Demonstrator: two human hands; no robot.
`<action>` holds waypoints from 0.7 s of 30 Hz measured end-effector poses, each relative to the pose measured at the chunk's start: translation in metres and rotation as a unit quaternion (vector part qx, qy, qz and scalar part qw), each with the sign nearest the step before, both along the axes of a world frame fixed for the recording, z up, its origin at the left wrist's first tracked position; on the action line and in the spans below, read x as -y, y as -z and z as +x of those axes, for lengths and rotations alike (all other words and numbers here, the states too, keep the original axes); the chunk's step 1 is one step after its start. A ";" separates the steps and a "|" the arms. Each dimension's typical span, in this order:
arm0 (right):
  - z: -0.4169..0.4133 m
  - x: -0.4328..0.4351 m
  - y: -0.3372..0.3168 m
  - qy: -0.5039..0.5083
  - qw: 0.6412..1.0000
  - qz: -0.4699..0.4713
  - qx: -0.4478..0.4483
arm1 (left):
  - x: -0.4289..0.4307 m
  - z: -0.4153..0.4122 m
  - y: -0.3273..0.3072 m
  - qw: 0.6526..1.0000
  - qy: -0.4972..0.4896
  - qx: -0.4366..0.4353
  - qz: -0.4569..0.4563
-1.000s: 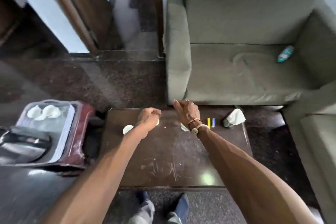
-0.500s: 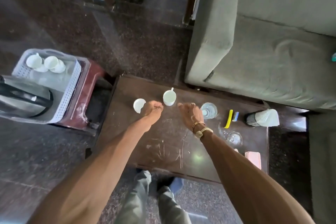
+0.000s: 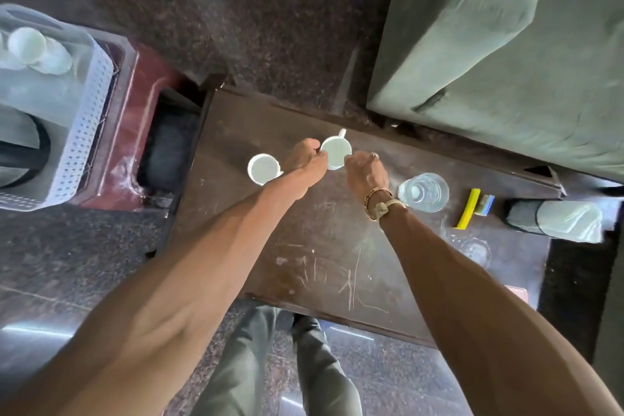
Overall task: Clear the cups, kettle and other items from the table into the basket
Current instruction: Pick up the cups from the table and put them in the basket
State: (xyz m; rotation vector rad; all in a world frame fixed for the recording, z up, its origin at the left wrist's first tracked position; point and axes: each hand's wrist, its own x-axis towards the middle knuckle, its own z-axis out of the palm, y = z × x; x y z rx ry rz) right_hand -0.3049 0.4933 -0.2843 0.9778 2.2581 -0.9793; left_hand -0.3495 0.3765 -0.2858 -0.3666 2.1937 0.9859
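Our left hand [image 3: 305, 159] and right hand [image 3: 366, 172] bracket one white cup [image 3: 335, 155] on the table [image 3: 337, 263], with curled fingertips at its rim on either side. We cannot tell whether they clamp it or only touch. The second cup [image 3: 263, 169] sits just outside our left knuckles, and the glass tumbler [image 3: 423, 192] stands just beyond our right wrist. We judge the risks this way: a thin rim pinch may slip and tip the white cup. Swinging left toward the basket [image 3: 87, 118], well away from our fingers, could clip the second cup. Drawing the right arm back could knock the glass tumbler over.
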 end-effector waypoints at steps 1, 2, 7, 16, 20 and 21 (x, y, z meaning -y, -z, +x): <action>-0.004 0.000 0.008 0.016 1.000 -0.004 -0.002 | -0.001 -0.003 0.007 1.000 0.008 0.010 -0.006; -0.007 0.001 0.015 0.037 0.999 -0.012 -0.004 | -0.002 -0.006 0.015 1.000 0.015 0.013 -0.012; -0.017 0.004 0.042 0.084 0.995 -0.059 -0.007 | -0.003 -0.015 0.047 1.000 0.002 0.029 0.009; -0.016 0.013 0.049 0.117 0.993 -0.012 -0.017 | -0.007 -0.008 0.062 0.997 -0.061 0.011 0.045; -0.003 0.017 0.022 0.140 0.990 -0.008 -0.031 | -0.002 0.003 0.041 0.994 -0.085 0.008 0.074; 0.002 0.017 0.012 0.139 0.990 -0.008 -0.036 | 0.000 0.007 0.033 0.992 -0.091 0.009 0.085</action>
